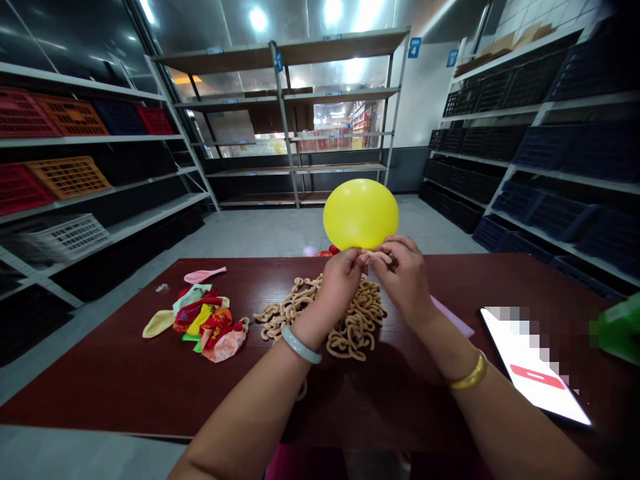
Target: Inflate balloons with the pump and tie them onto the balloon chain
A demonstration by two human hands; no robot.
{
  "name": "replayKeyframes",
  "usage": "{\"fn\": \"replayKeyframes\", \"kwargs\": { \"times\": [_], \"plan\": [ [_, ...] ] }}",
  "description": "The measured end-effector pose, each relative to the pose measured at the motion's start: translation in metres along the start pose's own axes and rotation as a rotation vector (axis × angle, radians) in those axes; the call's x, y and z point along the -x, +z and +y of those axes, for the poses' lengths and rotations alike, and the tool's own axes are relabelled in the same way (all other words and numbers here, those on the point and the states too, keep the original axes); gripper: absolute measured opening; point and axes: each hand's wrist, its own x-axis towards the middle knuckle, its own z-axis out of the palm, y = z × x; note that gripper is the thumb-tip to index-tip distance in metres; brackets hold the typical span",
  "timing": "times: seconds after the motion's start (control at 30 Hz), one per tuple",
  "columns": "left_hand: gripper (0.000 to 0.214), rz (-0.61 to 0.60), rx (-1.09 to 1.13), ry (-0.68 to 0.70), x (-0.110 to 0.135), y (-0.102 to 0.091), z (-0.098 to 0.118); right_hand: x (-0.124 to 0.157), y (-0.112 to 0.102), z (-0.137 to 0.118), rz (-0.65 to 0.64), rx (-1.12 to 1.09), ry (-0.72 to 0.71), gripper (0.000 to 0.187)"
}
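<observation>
An inflated yellow balloon [361,213] stands upright above the far side of the table. Below it my left hand [343,273] is closed, pinching the balloon's neck. Close beside it, my right hand [403,270] pinches a tan cord-like loop [383,256], which reaches across to the neck between both hands. How the loop lies around the neck is hidden by my fingers. Under my hands a heap of similar tan loops [353,333] is spread on the tabletop. Further left are several flat balloons [203,317] in mixed colours, with a pink flat balloon [203,275] behind them.
The dark red-brown table [125,380] spans the front. On the right lie a tablet [535,367] with a lit screen and a light purple flat item [453,317]; a green object [620,328] stands at the edge. Shelves with crates [70,177] line the room.
</observation>
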Motion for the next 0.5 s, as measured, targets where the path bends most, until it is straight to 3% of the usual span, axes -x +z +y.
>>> {"fn": "replayKeyframes", "kwargs": {
  "times": [0.23,0.5],
  "plan": [
    [0.025,0.015,-0.039,0.029,-0.0002,-0.0019,-0.0015,-0.0011,-0.0025,0.0,-0.019,-0.028,-0.092,0.012],
    [0.025,-0.01,-0.129,0.063,-0.0012,-0.0023,-0.0031,-0.0058,-0.0055,0.002,-0.073,-0.121,0.014,0.007]
  ]
}}
